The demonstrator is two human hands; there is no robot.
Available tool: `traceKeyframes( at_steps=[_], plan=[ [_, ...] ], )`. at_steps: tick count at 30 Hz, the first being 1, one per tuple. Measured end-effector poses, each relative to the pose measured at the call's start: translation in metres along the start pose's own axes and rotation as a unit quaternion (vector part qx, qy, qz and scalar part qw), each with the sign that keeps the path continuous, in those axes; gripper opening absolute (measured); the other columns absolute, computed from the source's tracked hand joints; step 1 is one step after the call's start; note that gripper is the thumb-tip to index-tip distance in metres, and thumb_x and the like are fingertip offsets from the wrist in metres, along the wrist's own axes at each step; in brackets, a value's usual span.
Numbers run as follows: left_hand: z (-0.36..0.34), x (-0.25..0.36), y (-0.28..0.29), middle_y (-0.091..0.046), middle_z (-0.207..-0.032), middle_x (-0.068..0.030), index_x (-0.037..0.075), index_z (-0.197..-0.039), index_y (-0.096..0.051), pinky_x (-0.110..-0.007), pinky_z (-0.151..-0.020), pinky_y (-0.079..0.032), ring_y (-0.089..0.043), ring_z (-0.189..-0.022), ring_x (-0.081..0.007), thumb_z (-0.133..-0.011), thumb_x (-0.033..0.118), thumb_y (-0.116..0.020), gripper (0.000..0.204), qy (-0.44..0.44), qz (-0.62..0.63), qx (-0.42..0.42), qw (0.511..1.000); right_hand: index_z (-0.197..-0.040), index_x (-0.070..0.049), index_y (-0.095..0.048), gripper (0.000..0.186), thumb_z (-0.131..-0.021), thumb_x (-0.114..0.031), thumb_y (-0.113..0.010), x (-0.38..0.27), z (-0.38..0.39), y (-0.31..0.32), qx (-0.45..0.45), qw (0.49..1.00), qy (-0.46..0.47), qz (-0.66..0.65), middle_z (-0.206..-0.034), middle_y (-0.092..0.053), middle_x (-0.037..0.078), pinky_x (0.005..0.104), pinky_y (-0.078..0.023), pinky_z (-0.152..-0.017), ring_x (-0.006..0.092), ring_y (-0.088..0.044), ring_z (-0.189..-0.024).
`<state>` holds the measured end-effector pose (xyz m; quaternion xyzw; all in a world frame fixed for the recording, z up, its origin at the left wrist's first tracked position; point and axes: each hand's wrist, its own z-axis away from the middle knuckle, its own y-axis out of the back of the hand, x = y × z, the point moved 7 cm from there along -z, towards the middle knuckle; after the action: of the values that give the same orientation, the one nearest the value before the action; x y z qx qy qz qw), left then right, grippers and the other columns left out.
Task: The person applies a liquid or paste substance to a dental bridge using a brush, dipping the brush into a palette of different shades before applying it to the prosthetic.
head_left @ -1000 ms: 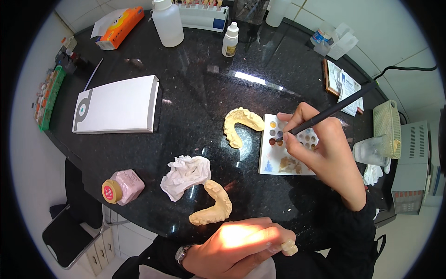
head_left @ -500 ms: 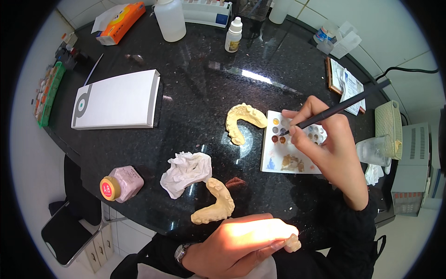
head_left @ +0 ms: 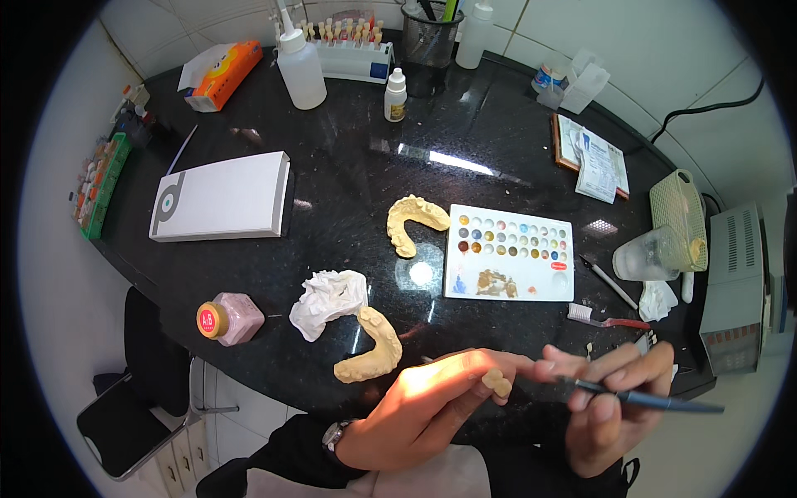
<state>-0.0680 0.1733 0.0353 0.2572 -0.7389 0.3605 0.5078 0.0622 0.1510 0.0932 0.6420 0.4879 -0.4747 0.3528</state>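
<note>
So the biggest thing here is the black countertop (head_left: 332, 199), curvy-looking thanks to the fisheye. Next up, the hands: left hand (head_left: 423, 398) at the near edge, thumb and fingers in a pinch, right hand (head_left: 610, 427) just beside it with fingers curled in a pen-type grip. Can't tell if their fingertips touch, it's blurry there. Then a flat white box (head_left: 241, 195) over on the left, and a white paint palette (head_left: 544, 286) right of centre. Crumpled white tissue (head_left: 328, 303) sits near a tan dental cast (head_left: 383, 349); a yellow dental cast (head_left: 404, 217) is right by the palette's left edge. Dark brush (head_left: 656, 402) is pinched in the right hand. Tiniest: a cream tooth-shaped piece (head_left: 496, 384), pinched in the left.
</note>
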Motion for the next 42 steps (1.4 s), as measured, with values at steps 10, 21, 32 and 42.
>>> traceKeyframes(
  at_steps=[10,21,32,42],
  plan=[
    [0.0,0.0,-0.02,-0.055,-0.103,-0.0157,-0.002,-0.11,-0.049,-0.033,-0.079,-0.043,-0.055,-0.092,-0.0269,-0.079,-0.012,-0.044,0.033,-0.057,-0.06,-0.016,0.996,-0.09,0.0,-0.032,0.032,-0.086,-0.022,-0.055,-0.019,0.031,0.005,-0.048,0.995,0.083,0.029,-0.07,-0.052,0.013,0.0443,-0.048,-0.086,0.032,-0.064,-0.079],
    [-0.003,-0.002,-0.022,-0.059,-0.104,-0.0171,0.0,-0.105,-0.053,-0.038,-0.077,-0.041,-0.058,-0.087,-0.0262,-0.089,0.007,-0.042,0.02,-0.069,-0.116,0.0,0.991,-0.09,-0.001,-0.034,0.03,-0.085,-0.02,-0.057,-0.02,0.03,0.006,-0.068,0.991,0.092,0.066,-0.074,-0.056,0.018,0.0434,-0.047,-0.087,0.0292,-0.065,-0.078],
    [-0.003,0.0,-0.02,-0.055,-0.102,-0.0155,-0.002,-0.112,-0.049,-0.034,-0.079,-0.043,-0.055,-0.092,-0.0286,-0.076,-0.013,-0.047,0.038,-0.069,-0.117,-0.024,0.99,-0.089,0.0,-0.035,0.031,-0.084,-0.019,-0.058,-0.016,0.028,0.005,-0.073,0.99,0.104,0.06,-0.076,-0.058,0.023,0.0437,-0.048,-0.086,0.0286,-0.065,-0.075],
    [-0.003,-0.003,-0.02,-0.054,-0.103,-0.0156,-0.001,-0.112,-0.049,-0.031,-0.078,-0.044,-0.056,-0.092,-0.0268,-0.076,-0.014,-0.046,0.038,-0.029,-0.112,-0.025,0.993,-0.091,0.0,-0.033,0.033,-0.084,-0.023,-0.057,-0.015,0.029,0.008,-0.058,0.994,0.076,0.061,-0.072,-0.053,0.016,0.0443,-0.048,-0.085,0.0318,-0.065,-0.077]
  ],
)
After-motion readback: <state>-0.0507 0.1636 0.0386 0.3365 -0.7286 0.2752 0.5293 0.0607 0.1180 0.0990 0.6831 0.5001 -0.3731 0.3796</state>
